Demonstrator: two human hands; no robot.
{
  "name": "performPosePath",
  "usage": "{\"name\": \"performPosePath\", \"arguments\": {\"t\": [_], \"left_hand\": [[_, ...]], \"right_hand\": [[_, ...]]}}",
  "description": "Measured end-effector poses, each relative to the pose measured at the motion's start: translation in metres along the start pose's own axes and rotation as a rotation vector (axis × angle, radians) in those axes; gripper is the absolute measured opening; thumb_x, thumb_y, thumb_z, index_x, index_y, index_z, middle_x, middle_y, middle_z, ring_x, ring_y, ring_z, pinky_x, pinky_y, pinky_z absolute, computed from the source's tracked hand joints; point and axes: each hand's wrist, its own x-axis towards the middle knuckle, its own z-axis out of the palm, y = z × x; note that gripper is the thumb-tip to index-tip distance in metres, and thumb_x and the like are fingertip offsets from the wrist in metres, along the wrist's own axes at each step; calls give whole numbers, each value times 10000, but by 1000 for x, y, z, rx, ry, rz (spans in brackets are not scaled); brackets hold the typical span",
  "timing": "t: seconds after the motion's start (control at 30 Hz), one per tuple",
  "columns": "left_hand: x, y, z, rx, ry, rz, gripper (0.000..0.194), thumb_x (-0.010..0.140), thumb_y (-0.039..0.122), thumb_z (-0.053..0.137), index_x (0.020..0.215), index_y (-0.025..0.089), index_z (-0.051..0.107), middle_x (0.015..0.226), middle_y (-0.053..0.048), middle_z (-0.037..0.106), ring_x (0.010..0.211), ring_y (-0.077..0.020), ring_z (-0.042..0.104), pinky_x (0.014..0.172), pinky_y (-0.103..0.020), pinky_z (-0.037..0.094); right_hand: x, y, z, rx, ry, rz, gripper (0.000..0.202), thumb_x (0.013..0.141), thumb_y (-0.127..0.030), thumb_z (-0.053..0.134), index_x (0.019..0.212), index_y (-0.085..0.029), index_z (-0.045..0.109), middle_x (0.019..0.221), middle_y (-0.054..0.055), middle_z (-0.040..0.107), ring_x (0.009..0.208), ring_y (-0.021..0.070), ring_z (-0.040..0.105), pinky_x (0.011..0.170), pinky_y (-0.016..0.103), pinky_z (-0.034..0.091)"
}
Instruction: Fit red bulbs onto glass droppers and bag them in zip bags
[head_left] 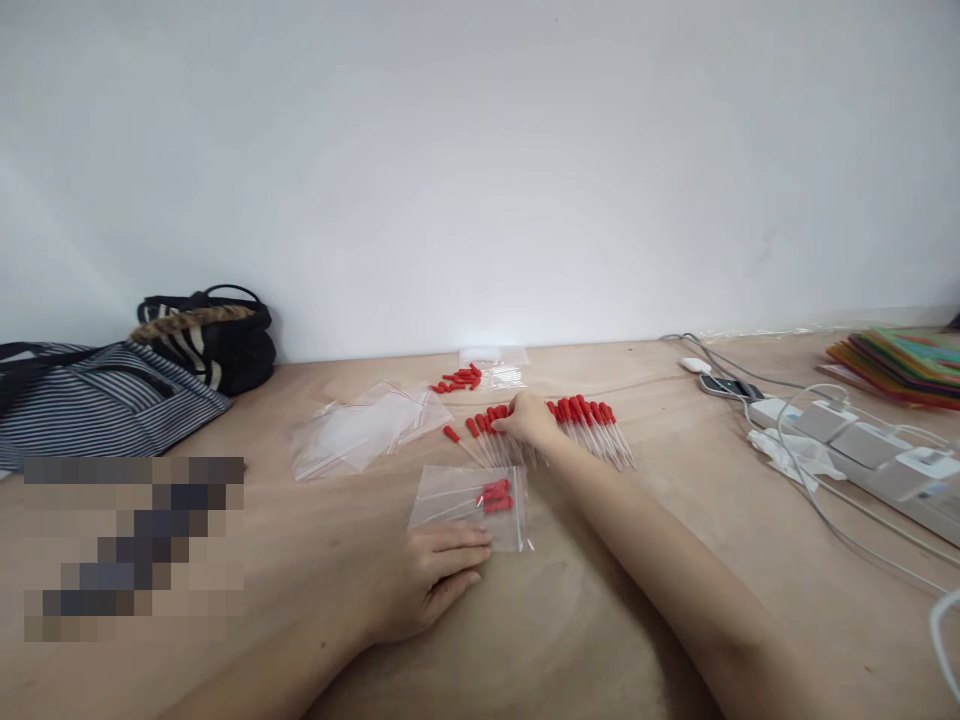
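Striped bag, black bag, coloured stack, power strip

The clear zip bag lies flat, with its seal strip at the right side. Inside this bag are a few droppers, thin clear stems to the left, red bulbs near the seal. Just beyond the bag, and extending to its right, is a row of similar loose droppers, bulbs pointing away.

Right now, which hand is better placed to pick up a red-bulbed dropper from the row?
Probably the right hand: its fingers are among the row of red-bulbed droppers. The left hand is farther away, lying over the near edge of the clear resealable bag.
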Motion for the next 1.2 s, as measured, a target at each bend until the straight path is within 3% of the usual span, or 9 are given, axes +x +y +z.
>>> {"name": "performPosePath", "arguments": {"t": [0.17, 0.27, 0.4, 0.53, 0.73, 0.87, 1.03, 1.2], "left_hand": [[-1, 1, 1, -2, -28, -15, 293, 828, 132, 459, 1068, 191, 616, 1081, -71, 651, 1029, -187, 587, 875, -323, 503], [0, 2, 1, 9, -11, -1, 288, 823, 120, 466, 1063, 173, 617, 1078, -83, 651, 1030, -187, 586, 869, -314, 505], [2, 2, -1, 57, 17, 35, 293, 817, 130, 487, 1082, 179, 603, 1105, -78, 637, 1104, -209, 531, 910, -360, 475], [2, 1, -1, 82, -7, 47, 309, 825, 139, 487, 1118, 172, 578, 1144, -78, 614, 1125, -208, 513, 935, -361, 455], [2, -1, 1, 17, -37, 18, 332, 836, 129, 464, 1152, 175, 557, 1184, -78, 588, 1132, -187, 508, 954, -333, 436], [2, -1, 1, 6, -123, -13, 338, 855, 139, 438, 1175, 169, 541, 1218, -74, 561, 1154, -180, 486, 985, -339, 402], [0, -3, 1, 0, -168, -39, 347, 872, 169, 416, 1204, 170, 516, 1264, -71, 519, 1205, -194, 427, 999, -369, 384], [2, 0, -1, -37, -249, -10, 379, 896, 196, 386, 1272, 203, 437, 1321, -47, 455, 1266, -196, 329, 1038, -398, 318]], "right_hand": [[8, 2, -2, 72, -34, -7, 149, 587, -210, 652, 704, -128, 608, 660, 64, 599, 641, 187, 567, 536, 259, 385], [8, 7, -12, 169, -28, -37, 272, 676, -232, 586, 915, -102, 586, 697, 49, 588, 631, 153, 555, 550, 244, 400], [-7, 28, -35, 313, 4, -121, 416, 802, -209, 399, 1213, -156, 366, 714, -14, 537, 593, 103, 522, 549, 218, 412], [-40, 58, -42, 628, 95, -274, 291, 794, -273, 424, 1076, -206, 403, 655, -54, 443, 542, 97, 467, 529, 231, 400], [-86, 80, -20, 785, 159, -213, 263, 762, -350, 505, 945, -211, 378, 661, -46, 438, 556, 102, 449, 505, 231, 376], [-101, 80, -12, 810, 21, -176, 292, 770, -404, 508, 941, -217, 365, 672, -37, 478, 533, 96, 451, 488, 227, 362], [-107, 82, -21, 795, -227, -256, 305, 797, -465, 467, 944, -208, 397, 697, -12, 558, 535, 94, 478, 529, 243, 394], [-103, 87, -34, 491, -306, -382, 209, 774, -386, 546, 840, -189, 561, 685, -3, 586, 588, 107, 500, 565, 240, 394]]}}
